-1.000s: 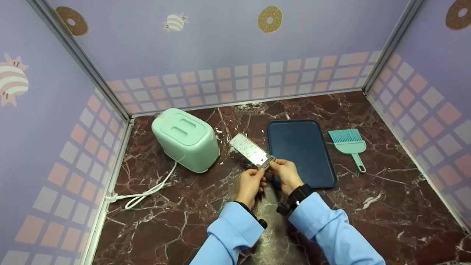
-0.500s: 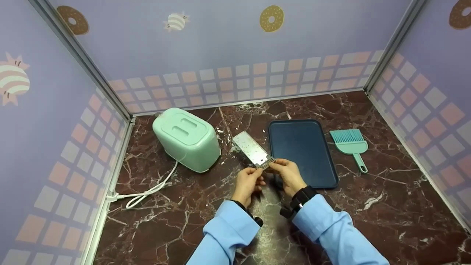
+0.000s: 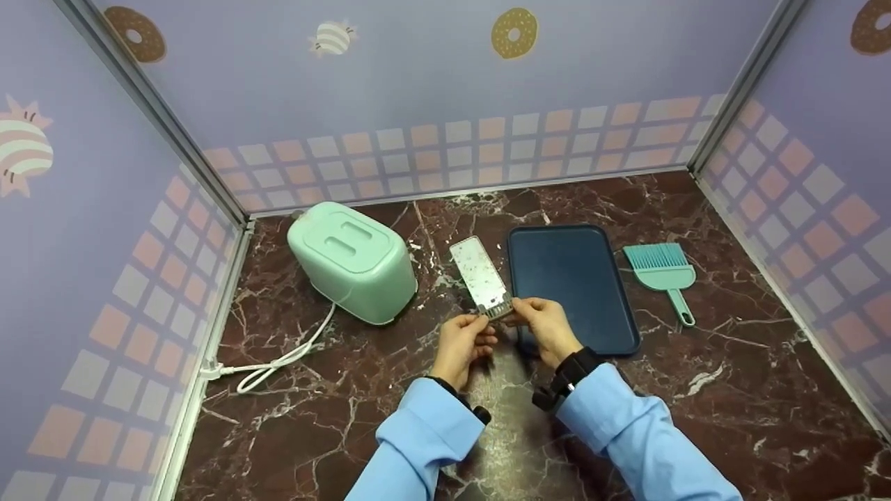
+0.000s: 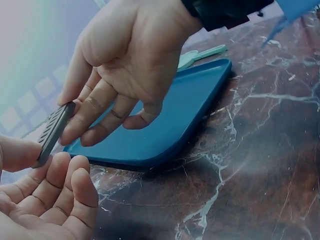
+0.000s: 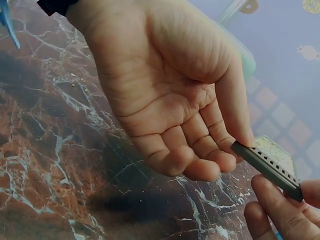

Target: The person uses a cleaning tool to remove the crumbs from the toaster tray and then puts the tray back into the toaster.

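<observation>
A flat metal crumb tray [image 3: 480,271], dotted with crumbs, is held between both hands by its grey slotted end. My left hand [image 3: 461,348] pinches one corner of that end, thumb on top. My right hand [image 3: 546,328] pinches the opposite corner. Seen from the left wrist, the slotted edge [image 4: 54,134] runs between the two thumbs. In the right wrist view the tray [image 5: 272,167] slopes off behind its dark edge. A mint green toaster [image 3: 355,264] stands to the left, its two slots covered by a lid. Partly behind my right hand lies a dark blue tray [image 3: 571,278].
A mint brush [image 3: 661,275] lies right of the blue tray. White crumbs [image 3: 442,278] are scattered on the marbled counter [image 3: 313,431] near the toaster. A white cord [image 3: 278,365] runs from the toaster towards the left wall. Walls [image 3: 431,83] enclose the back and sides.
The crumb tray has swung clockwise, its far end moving up and to the right. My left hand has shifted slightly left; both hands keep their grip.
</observation>
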Demonstrator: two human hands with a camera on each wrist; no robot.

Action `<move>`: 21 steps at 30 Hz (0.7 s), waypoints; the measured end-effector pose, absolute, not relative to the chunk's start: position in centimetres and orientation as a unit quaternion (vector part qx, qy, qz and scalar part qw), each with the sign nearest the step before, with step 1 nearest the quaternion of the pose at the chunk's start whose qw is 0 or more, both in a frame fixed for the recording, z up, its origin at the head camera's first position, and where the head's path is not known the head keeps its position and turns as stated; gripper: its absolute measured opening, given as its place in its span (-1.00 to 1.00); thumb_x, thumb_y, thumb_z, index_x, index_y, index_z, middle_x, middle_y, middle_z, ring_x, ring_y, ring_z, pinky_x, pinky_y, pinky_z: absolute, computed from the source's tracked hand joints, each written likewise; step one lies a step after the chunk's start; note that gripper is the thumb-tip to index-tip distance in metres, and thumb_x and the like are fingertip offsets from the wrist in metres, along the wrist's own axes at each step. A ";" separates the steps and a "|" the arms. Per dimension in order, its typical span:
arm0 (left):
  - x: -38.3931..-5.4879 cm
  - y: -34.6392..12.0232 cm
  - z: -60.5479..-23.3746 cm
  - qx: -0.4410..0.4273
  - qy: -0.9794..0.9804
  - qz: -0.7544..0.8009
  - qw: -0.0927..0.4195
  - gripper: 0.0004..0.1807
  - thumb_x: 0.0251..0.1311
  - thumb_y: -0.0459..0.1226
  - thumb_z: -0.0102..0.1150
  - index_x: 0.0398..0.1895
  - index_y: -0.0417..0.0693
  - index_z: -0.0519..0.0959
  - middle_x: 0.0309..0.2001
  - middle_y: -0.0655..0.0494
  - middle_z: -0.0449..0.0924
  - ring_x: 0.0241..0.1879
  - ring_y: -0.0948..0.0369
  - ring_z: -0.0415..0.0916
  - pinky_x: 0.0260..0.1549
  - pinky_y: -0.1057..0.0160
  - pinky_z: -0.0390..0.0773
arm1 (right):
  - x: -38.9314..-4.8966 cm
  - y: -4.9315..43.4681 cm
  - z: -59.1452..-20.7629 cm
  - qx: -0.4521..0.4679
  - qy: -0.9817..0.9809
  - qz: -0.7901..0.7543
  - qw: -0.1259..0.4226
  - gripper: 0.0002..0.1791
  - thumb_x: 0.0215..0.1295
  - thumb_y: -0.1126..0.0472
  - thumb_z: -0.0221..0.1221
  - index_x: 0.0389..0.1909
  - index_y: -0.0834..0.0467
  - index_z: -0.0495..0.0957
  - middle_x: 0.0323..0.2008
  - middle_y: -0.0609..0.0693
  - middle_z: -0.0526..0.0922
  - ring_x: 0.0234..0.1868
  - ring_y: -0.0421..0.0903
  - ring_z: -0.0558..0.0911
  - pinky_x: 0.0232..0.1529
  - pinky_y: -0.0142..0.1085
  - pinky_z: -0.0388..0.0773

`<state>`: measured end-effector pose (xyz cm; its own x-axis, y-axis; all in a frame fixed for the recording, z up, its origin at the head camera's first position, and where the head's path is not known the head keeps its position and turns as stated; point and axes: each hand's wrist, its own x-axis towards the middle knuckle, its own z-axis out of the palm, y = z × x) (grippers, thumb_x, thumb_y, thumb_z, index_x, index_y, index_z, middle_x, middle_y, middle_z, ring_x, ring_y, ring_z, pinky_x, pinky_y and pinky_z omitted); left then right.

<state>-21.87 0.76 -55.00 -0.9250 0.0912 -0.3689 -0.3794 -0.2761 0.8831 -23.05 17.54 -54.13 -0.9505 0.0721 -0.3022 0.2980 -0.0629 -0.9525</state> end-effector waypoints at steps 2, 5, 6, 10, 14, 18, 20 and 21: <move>-21.9 0.7 -55.1 -0.123 0.568 0.802 0.138 -0.87 0.46 -0.35 0.12 -0.17 -0.29 0.58 -0.38 0.00 0.65 -0.45 0.20 0.62 -0.45 0.29 0.63 | -23.0 17.3 -54.1 0.131 0.683 -0.715 0.080 -0.71 0.54 0.16 0.15 -0.11 0.33 0.67 -0.43 0.01 0.78 -0.25 -0.01 0.72 0.05 -0.06 0.35; -21.9 0.6 -55.3 -0.123 0.547 0.819 0.119 -0.83 0.47 -0.38 0.07 -0.12 -0.39 0.55 -0.39 0.00 0.65 -0.43 0.20 0.62 -0.40 0.29 0.64 | -22.8 17.0 -54.2 0.122 0.684 -0.714 0.082 -0.71 0.55 0.18 0.13 -0.10 0.37 0.66 -0.40 0.09 0.78 -0.12 0.17 0.72 0.23 -0.01 0.36; -22.0 0.6 -55.3 -0.128 0.540 0.824 0.114 -0.82 0.47 -0.38 0.07 -0.09 -0.42 0.54 -0.39 -0.01 0.65 -0.43 0.20 0.62 -0.39 0.29 0.64 | -22.7 16.8 -54.2 0.120 0.685 -0.714 0.082 -0.71 0.55 0.19 0.13 -0.11 0.39 0.65 -0.41 0.10 0.78 -0.09 0.22 0.71 0.27 0.00 0.34; -22.2 0.6 -55.5 -0.147 0.519 0.836 0.098 -0.74 0.46 -0.37 0.09 0.01 -0.49 0.51 -0.31 -0.07 0.64 -0.41 0.19 0.62 -0.33 0.27 0.65 | -22.5 16.2 -54.4 0.116 0.703 -0.697 0.080 -0.70 0.54 0.20 0.14 -0.15 0.41 0.65 -0.49 0.08 0.76 -0.19 0.17 0.72 0.19 0.00 0.40; -22.5 0.4 -55.7 -0.162 0.492 0.851 0.079 -0.76 0.46 -0.37 0.11 -0.02 -0.46 0.53 -0.22 -0.11 0.64 -0.34 0.15 0.62 -0.19 0.16 0.65 | -22.4 15.6 -54.5 0.118 0.708 -0.692 0.078 -0.73 0.51 0.21 0.18 -0.18 0.38 0.68 -0.60 -0.01 0.68 -0.42 -0.05 0.67 -0.05 -0.02 0.54; -22.6 0.3 -55.7 -0.179 0.455 0.870 0.065 -0.80 0.46 -0.38 0.10 -0.06 -0.44 0.54 -0.23 -0.08 0.62 -0.32 0.13 0.58 -0.12 0.11 0.63 | -22.3 15.0 -54.4 0.118 0.702 -0.698 0.077 -0.76 0.49 0.25 0.20 -0.19 0.39 0.68 -0.65 -0.03 0.62 -0.51 -0.13 0.62 -0.14 -0.04 0.60; -22.7 0.2 -55.7 -0.185 0.440 0.877 0.061 -0.81 0.46 -0.39 0.11 -0.07 -0.43 0.54 -0.24 -0.07 0.59 -0.32 0.14 0.56 -0.15 0.14 0.62 | -22.1 14.7 -54.4 0.117 0.701 -0.699 0.078 -0.77 0.48 0.26 0.20 -0.22 0.39 0.68 -0.66 -0.04 0.60 -0.53 -0.14 0.61 -0.14 -0.03 0.59; -22.8 0.2 -55.6 -0.188 0.433 0.880 0.058 -0.81 0.46 -0.39 0.11 -0.07 -0.44 0.54 -0.25 -0.06 0.58 -0.33 0.14 0.55 -0.17 0.16 0.62 | -22.1 14.5 -54.4 0.117 0.702 -0.698 0.078 -0.77 0.48 0.26 0.20 -0.24 0.39 0.68 -0.67 -0.04 0.59 -0.53 -0.14 0.60 -0.13 -0.02 0.59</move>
<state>-22.81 0.19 -55.64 -0.9227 -0.0602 -0.3809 -0.2653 -0.6177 0.7403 -22.07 14.54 -54.41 -0.9603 0.0560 -0.2732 0.2734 -0.0030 -0.9619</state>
